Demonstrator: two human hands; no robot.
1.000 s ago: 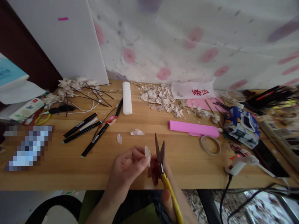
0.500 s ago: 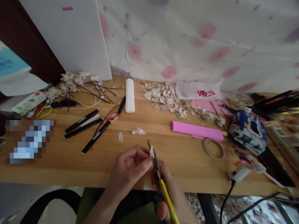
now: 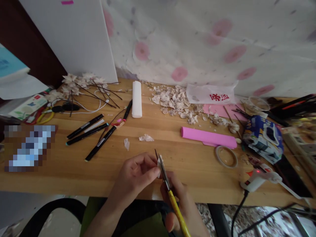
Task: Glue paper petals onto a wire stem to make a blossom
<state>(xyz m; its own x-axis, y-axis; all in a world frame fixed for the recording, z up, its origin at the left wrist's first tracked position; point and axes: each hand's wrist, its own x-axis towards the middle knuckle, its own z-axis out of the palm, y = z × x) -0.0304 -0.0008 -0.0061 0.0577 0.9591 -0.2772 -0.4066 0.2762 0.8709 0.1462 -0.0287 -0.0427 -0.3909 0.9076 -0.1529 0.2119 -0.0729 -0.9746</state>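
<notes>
Between the thumb and fingers of my left hand (image 3: 138, 177) is pinched a small white paper petal (image 3: 159, 167). My right hand (image 3: 176, 200) grips yellow-handled scissors (image 3: 170, 189), whose narrow blades point up and away from me and lie against the petal. Part of the petal is hidden by the blades and my fingertips. On the wood just beyond my hands rest two loose pale pieces, a crumpled one (image 3: 146, 138) and a smaller one (image 3: 126, 144).
Black markers (image 3: 100, 143) and paper flowers on wire stems (image 3: 84, 84) lie left. A white paper roll (image 3: 137, 99) and a pile of petals (image 3: 174, 100) sit at the back. Rightward are a pink roll (image 3: 208, 136), a tape ring (image 3: 226, 156) and a corded glue gun (image 3: 259, 177).
The scissor blades have shifted slightly and now lie across the petal, with both tips showing. My hands have barely moved; the whole view has shifted a little.
</notes>
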